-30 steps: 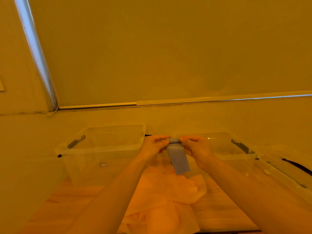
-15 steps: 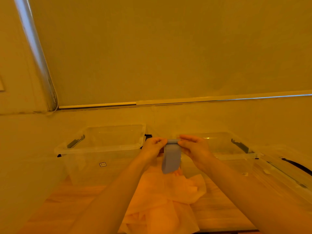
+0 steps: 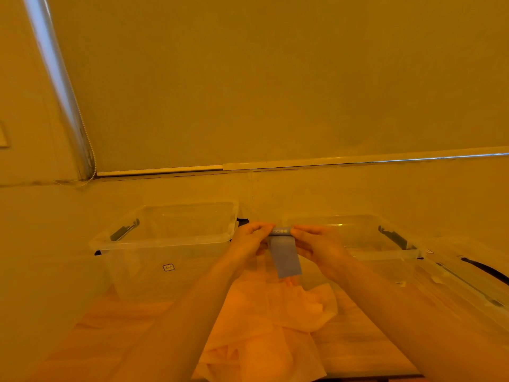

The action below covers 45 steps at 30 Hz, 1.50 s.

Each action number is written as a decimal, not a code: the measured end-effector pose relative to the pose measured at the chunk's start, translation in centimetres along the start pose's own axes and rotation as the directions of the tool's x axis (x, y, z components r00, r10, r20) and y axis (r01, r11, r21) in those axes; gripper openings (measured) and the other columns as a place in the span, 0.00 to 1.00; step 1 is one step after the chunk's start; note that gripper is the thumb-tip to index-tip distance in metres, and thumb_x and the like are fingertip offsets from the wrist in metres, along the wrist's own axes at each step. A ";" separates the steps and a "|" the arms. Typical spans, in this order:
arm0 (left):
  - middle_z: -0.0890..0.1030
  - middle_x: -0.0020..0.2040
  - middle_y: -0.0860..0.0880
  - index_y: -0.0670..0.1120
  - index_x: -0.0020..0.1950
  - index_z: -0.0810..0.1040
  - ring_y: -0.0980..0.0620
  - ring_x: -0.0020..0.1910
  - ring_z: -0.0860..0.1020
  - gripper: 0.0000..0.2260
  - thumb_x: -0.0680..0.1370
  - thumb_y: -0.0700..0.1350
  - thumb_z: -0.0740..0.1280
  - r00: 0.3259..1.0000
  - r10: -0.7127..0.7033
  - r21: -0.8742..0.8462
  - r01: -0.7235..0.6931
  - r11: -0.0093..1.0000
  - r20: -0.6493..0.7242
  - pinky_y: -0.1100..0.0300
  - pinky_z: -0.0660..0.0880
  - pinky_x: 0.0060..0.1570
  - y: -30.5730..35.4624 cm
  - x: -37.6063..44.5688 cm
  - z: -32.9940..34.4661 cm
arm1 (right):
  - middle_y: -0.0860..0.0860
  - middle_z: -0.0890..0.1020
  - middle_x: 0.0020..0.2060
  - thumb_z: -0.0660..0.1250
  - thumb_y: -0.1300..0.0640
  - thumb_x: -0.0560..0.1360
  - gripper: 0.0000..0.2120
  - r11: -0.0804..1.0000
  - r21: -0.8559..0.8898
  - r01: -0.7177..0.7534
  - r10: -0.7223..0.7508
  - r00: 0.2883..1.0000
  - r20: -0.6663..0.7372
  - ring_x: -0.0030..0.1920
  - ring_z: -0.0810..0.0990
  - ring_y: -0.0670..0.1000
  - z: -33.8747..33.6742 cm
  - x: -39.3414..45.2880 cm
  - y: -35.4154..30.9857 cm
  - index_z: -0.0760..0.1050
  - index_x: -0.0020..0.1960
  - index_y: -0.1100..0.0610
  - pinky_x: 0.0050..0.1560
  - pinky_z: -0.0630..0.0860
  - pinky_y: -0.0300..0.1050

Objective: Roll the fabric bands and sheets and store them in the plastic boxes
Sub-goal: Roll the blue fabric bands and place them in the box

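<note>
Since half a second ago the hanging tail of the band (image 3: pixel 284 256) swings from straight down toward 5 o'clock, and the rolled part at the top is a bit thicker; hands and boxes keep their places.

Both hands up at centre frame, close together, forearms coming in from 7 and 5 o'clock.
Left hand (image 3: pixel 249 241): fingers curled, fingertips pinching the left end of the roll.
Right hand (image 3: pixel 316 244): fingers curled, thumb and fingertips pinching the right end of the roll.
Band: blue-grey strip, rolled portion held level between the two hands, pale printed marks on the roll, too small to read. Loose end hangs free below the hands, tilted slightly, not touching anything that can be made out.

Left box (image 3: pixel 165 244): clear plastic, lid off, at 9 o'clock of the hands, dark latch on its left rim, small label on the front wall.
Right box (image 3: pixel 385 252): clear plastic, at 3 o'clock of the hands, dark latch on its right rim. Contents cannot be made out.
Sheet (image 3: pixel 264 326): pale, crumpled, lying on the wooden surface (image 3: pixel 110 326) at 6 o'clock of the hands, between the two forearms.
Another clear plastic piece (image 3: pixel 468 285) with a dark handle sits at far right, just beside the right box.
</note>
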<state>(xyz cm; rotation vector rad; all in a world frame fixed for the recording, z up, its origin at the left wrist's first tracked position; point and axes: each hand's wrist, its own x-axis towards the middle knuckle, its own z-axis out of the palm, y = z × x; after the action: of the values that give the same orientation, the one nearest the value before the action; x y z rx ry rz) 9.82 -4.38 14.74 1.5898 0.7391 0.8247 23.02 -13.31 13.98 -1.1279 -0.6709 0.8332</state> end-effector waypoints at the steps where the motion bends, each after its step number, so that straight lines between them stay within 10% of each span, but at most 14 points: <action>1: 0.79 0.44 0.47 0.47 0.53 0.79 0.54 0.39 0.76 0.07 0.80 0.47 0.63 1.000 0.003 0.009 -0.003 1.000 -0.003 0.63 0.71 0.38 -0.1 0.1 0.0 | 0.61 0.81 0.52 0.67 0.67 0.75 0.13 1.000 0.001 0.002 -0.002 1.000 0.004 0.44 0.82 0.52 0.1 0.0 0.0 0.76 0.59 0.66 0.41 0.81 0.41; 24: 0.78 0.46 0.44 0.44 0.50 0.77 0.51 0.42 0.77 0.05 0.80 0.45 0.64 0.999 0.021 0.025 -0.021 0.999 0.028 0.63 0.73 0.37 -0.3 0.0 -0.4 | 0.61 0.80 0.52 0.67 0.72 0.73 0.13 1.000 0.020 -0.003 0.003 1.000 0.022 0.48 0.80 0.54 0.3 0.2 0.3 0.76 0.58 0.65 0.41 0.81 0.39; 31: 0.79 0.52 0.43 0.42 0.56 0.78 0.53 0.46 0.78 0.08 0.79 0.42 0.65 0.997 0.070 -0.002 -0.070 0.998 0.037 0.66 0.76 0.37 0.0 -0.5 -0.6 | 0.60 0.83 0.52 0.70 0.56 0.75 0.14 0.988 -0.063 -0.140 0.143 0.989 0.046 0.50 0.83 0.58 0.0 0.5 0.5 0.78 0.57 0.63 0.40 0.81 0.46; 45: 0.78 0.46 0.45 0.47 0.46 0.77 0.51 0.42 0.76 0.06 0.80 0.47 0.63 0.999 -0.018 0.046 0.017 0.999 0.033 0.63 0.71 0.36 -0.4 -0.4 -0.4 | 0.57 0.80 0.46 0.65 0.71 0.75 0.12 0.998 0.000 -0.059 0.059 0.997 0.044 0.45 0.80 0.52 0.3 0.0 0.2 0.75 0.57 0.63 0.37 0.80 0.39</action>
<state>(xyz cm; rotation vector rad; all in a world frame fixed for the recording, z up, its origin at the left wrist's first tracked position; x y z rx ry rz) 9.26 -4.45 14.34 1.6324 0.7517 0.7711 22.73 -13.07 13.84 -1.1352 -0.6756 0.9106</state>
